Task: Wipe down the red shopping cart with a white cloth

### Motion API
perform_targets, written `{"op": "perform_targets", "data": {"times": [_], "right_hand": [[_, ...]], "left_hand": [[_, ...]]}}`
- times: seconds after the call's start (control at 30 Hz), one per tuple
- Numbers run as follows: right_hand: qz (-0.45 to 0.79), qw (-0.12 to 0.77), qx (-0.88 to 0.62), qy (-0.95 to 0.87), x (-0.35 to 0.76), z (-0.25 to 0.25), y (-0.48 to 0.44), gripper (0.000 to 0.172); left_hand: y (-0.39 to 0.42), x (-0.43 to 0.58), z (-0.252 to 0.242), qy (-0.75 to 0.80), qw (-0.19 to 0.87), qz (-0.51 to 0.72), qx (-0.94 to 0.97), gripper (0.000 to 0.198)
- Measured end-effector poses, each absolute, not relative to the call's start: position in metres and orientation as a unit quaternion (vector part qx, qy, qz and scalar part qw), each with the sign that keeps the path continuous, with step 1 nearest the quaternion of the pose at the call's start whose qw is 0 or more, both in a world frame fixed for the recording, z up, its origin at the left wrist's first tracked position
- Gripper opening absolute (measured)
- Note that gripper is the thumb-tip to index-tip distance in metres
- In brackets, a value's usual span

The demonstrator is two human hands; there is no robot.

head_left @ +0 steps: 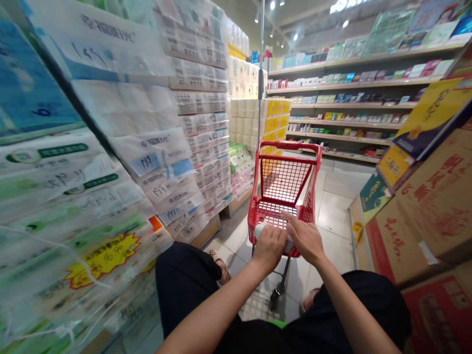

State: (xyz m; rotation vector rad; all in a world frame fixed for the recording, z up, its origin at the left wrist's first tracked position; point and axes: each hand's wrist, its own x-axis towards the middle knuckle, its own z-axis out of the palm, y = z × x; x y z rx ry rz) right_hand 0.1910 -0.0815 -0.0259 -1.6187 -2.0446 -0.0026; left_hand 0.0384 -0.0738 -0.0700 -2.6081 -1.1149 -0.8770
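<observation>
A white roll (pixel 260 229), which looks like a paper roll, lies at the near edge of the red shopping cart (pixel 318 169). My left hand (pixel 271 247) is closed over the roll from above, its fingers curled and most of the roll covered. Close by on the right, my right hand (pixel 305 240) has its fingers stretched forward and to the left over the cart. Its thumb and palm are hidden, and I cannot tell whether it touches the roll's right end. Red mesh forms the cart's basket, and a raised bar stands at its far side.
Stacked packs of tissue paper (pixel 151 147) rise along the left. Cardboard boxes (pixel 416 221) line the right side. Shelves of small boxed goods (pixel 350 84) stand at the back. Pale tiles (pixel 330 209) cover the aisle floor, and a thin metal pole (pixel 261 83) stands beyond the cart.
</observation>
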Motion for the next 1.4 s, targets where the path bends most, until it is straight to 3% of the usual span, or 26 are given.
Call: {"op": "perform_targets", "data": {"times": [0.13, 0.27, 0.43, 0.53, 0.77, 0.93, 1.1, 1.4], "right_hand": [[0.028, 0.267, -0.585, -0.765, 0.191, -0.023, -0.084, 0.047], [0.003, 0.241, -0.591, -0.77, 0.193, -0.024, -0.084, 0.047], [-0.098, 0.195, -0.592, -0.776, 0.191, -0.034, -0.08, 0.046], [-0.114, 0.172, -0.576, -0.791, 0.192, -0.037, -0.078, 0.044], [-0.158, 0.172, -0.53, -0.815, 0.198, -0.046, -0.078, 0.038], [-0.212, 0.213, -0.506, -0.809, 0.196, -0.056, -0.082, 0.035], [-0.245, 0.199, -0.486, -0.815, 0.191, -0.053, -0.09, 0.036], [-0.171, 0.173, -0.433, -0.868, 0.259, -0.03, -0.103, 0.029]], "left_hand": [[-0.092, 0.059, -0.059, -0.336, -0.094, -0.402, -0.847, 0.056], [-0.084, 0.033, -0.03, -0.331, -0.207, -0.491, -0.779, 0.031], [-0.047, -0.016, -0.022, -0.363, -0.04, -0.362, -0.857, 0.014], [-0.037, -0.029, -0.037, -0.345, 0.008, -0.292, -0.892, 0.02], [-0.041, -0.031, -0.048, -0.338, 0.018, -0.281, -0.898, 0.041], [-0.043, -0.034, -0.049, -0.349, 0.027, -0.287, -0.892, 0.036], [-0.048, -0.038, -0.051, -0.338, 0.026, -0.291, -0.895, 0.034], [-0.044, -0.048, -0.045, -0.323, -0.001, -0.309, -0.895, 0.032]]}}
